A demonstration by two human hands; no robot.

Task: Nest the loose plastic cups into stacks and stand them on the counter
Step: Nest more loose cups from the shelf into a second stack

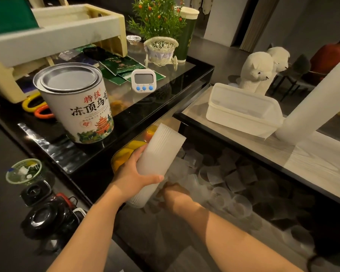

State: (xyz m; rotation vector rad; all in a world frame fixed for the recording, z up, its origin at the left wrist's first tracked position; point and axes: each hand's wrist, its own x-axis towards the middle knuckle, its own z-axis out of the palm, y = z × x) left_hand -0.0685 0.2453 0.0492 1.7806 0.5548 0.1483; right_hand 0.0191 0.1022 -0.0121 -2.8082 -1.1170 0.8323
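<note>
Gripping a tilted stack of nested translucent plastic cups [157,161], left hand [134,173] curls round it; right hand [173,190] grip unclear behind the stack, above loose clear cups [230,185]; white printed tea tin [77,103] stands on the black glass tabletop [165,89] beside.

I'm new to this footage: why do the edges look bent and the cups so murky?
Head view: a wide-angle lens bows the counter edges; dim warm light leaves the loose cups shadowed and soft, glare streaks the black top, and only the stack in the left hand reads clearly.

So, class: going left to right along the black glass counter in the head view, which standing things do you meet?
White cylindrical tea tin → small white digital timer with blue buttons → white wicker tricycle basket → tall dark green paper cup.
</note>
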